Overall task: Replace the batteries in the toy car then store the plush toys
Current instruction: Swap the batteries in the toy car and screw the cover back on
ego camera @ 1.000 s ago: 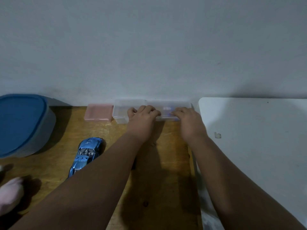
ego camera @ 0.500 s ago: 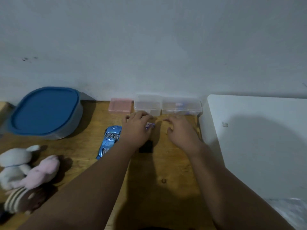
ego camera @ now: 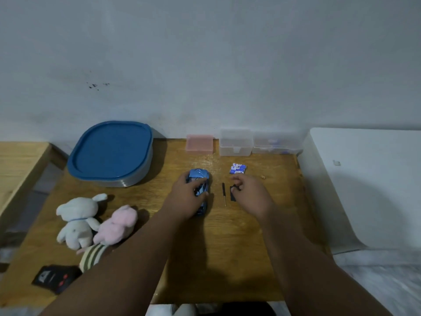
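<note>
Toy car lying at frame centre on the wooden table, nose pointing toward the wall, now farther right than half a second ago and under the left hand. Sitting at lower left: black remote near the table's front edge, then white plush, pink plush and striped plush bunched together, touching. Resting at upper left, a blue-lidded container, close to the wall and the table's left edge. Left hand curling over the car, fingers wrapping its roof and sides, gripping it; earlier reaching toward the boxes instead. Lying just right of the car, a thin screwdriver, newly showing. Right hand hovering beside it, fingers half curled, thumb and forefinger pinching a small black cover; earlier flat and lower toward the table. Lying just above that hand, blue batteries, bundled. Standing along the wall: pink box, clear box, second clear box. Leaving bare wood across the lower centre, under both forearms. Butting against the table's right edge, a white surface.
</note>
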